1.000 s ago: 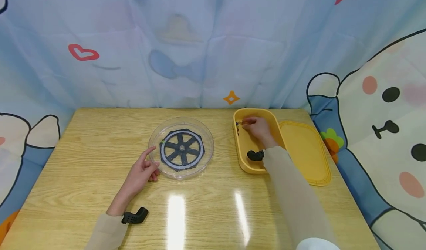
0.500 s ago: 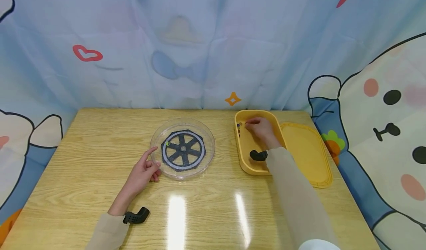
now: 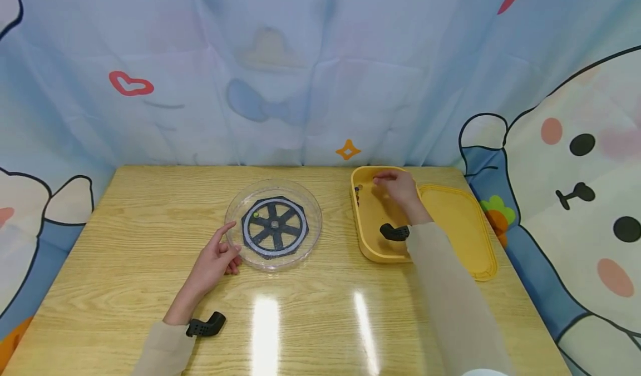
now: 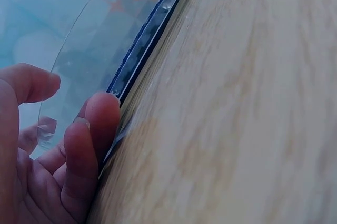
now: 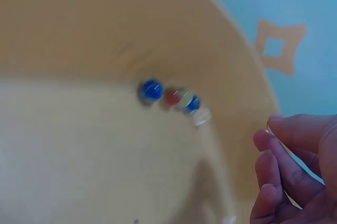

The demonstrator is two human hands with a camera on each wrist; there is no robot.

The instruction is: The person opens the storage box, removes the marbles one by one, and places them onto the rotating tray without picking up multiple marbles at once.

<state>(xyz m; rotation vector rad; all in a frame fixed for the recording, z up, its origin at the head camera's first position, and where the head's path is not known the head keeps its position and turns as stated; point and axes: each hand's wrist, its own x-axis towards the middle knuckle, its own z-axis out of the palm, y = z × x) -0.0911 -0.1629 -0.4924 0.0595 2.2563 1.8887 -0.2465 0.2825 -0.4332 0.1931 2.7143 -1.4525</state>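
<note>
A clear round dish (image 3: 312,237) holds a dark wheel-shaped piece (image 3: 277,240) with spokes and a pale ring. One yellow-green marble (image 3: 256,215) is inside, near the upper left of the ring. My left hand (image 3: 212,262) rests at the dish's left rim, fingers loosely bent, index finger and thumb touching the edge. Over the far end of a yellow box (image 3: 368,245), my right hand (image 3: 399,188) pinches a marble between thumb and index fingertips; only a glint of it shows in the right wrist view. Several marbles, among them a blue marble (image 5: 152,90) and a red marble (image 5: 171,97), lie along the box wall.
The yellow lid (image 3: 458,226) lies flat on the wooden table (image 3: 150,220), right of the box and partly under the right sleeve. A printed curtain (image 3: 200,87) hangs behind the table's far edge.
My right hand has risen and drawn away from the marbles at the box's left wall, slightly up and right. In the dish, the marble has rolled right, inward from the left edge. My left hand stays put.
</note>
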